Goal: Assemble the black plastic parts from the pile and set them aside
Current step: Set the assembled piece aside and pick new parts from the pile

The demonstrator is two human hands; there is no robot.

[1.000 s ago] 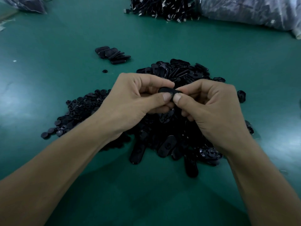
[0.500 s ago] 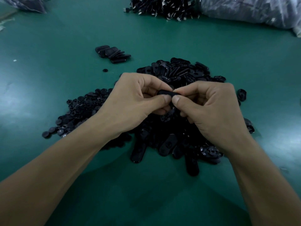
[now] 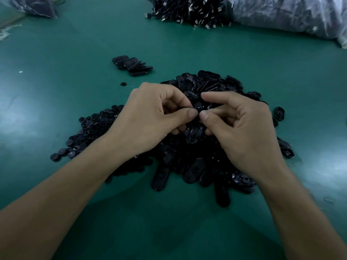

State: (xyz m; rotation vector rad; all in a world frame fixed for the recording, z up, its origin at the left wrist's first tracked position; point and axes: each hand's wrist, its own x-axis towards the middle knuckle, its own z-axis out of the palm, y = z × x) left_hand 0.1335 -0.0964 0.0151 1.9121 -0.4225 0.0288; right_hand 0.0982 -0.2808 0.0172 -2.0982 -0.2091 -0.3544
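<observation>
Thumbs (image 3: 191,113) meet tip to tip, pinching a small black part (image 3: 198,106) against curled fingers; the right forefinger sticks out straight above it. Left hand (image 3: 150,117) and right hand (image 3: 242,128) hold the part just above the pile (image 3: 195,166) of oval pieces. Looks like the press-fit step: keep the halves square and squeeze evenly, or it may pop loose into the pile. Small round caps (image 3: 90,128) lie left of the pile, the finished stack (image 3: 132,65) beyond it, far-left.
</observation>
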